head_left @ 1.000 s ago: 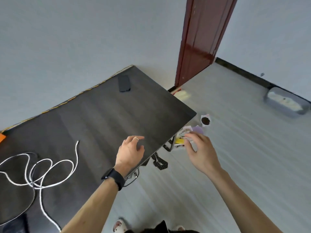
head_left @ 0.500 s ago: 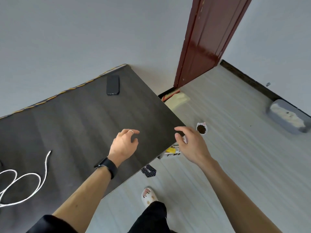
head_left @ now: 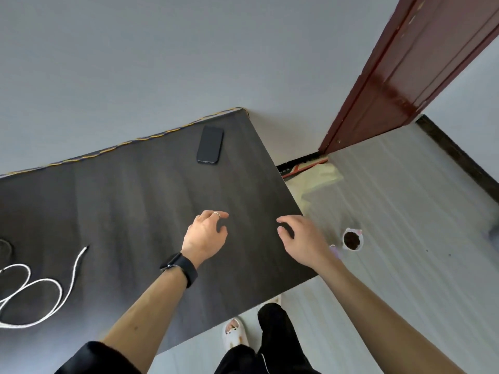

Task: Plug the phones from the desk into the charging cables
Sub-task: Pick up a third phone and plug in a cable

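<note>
Dark wood-grain table (head_left: 135, 211) fills the space under me, set against a plain grey wall, with pale plank floor off to my right. Nearest on it, at my far left, lies the white charging cable (head_left: 58, 287) in loose loops, its free end pointing up the table. My left hand (head_left: 205, 238), black watch on the wrist and a ring on one finger, hovers above the bare middle with its grip loosely spread and empty. My right hand (head_left: 302, 238) hangs over the table's right edge, fingers curled apart, holding nothing either. Beyond both hands, near the far corner and just short of the wall, rests the slim black phone (head_left: 210, 144), lying flat, well apart from the cable.

I judge the phone to be stiff, smooth and a bit slippery, fairly light yet breakable if dropped, so I would take it by its two long sides. It lies close to the back edge and not far from the right edge, past which sits a small white cup of dark stuff (head_left: 352, 239) on the floor. Open tabletop lies between the phone and the cable for carrying it across.
</note>
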`<control>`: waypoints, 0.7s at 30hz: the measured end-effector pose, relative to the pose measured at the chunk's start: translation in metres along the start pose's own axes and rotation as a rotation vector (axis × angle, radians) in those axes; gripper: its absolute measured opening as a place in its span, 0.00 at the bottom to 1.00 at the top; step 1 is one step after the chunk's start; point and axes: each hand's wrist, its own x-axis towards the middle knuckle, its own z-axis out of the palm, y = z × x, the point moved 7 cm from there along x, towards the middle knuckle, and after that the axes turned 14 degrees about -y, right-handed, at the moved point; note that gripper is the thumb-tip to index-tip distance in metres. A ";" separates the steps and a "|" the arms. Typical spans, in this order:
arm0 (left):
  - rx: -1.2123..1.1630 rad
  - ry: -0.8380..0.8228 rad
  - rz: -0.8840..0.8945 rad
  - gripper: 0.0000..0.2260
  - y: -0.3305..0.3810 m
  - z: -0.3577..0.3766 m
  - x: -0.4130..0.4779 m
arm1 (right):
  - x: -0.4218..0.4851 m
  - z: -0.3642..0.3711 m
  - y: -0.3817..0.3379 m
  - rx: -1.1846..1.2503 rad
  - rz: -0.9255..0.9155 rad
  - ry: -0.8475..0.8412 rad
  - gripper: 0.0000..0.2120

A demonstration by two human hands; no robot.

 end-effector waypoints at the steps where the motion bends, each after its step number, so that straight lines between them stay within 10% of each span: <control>1: 0.005 0.004 -0.029 0.17 -0.003 -0.004 0.006 | 0.016 0.000 0.000 -0.027 -0.015 -0.022 0.16; 21: 0.048 0.152 -0.411 0.28 -0.031 -0.081 0.273 | 0.221 0.053 0.047 -0.502 -0.119 -0.408 0.37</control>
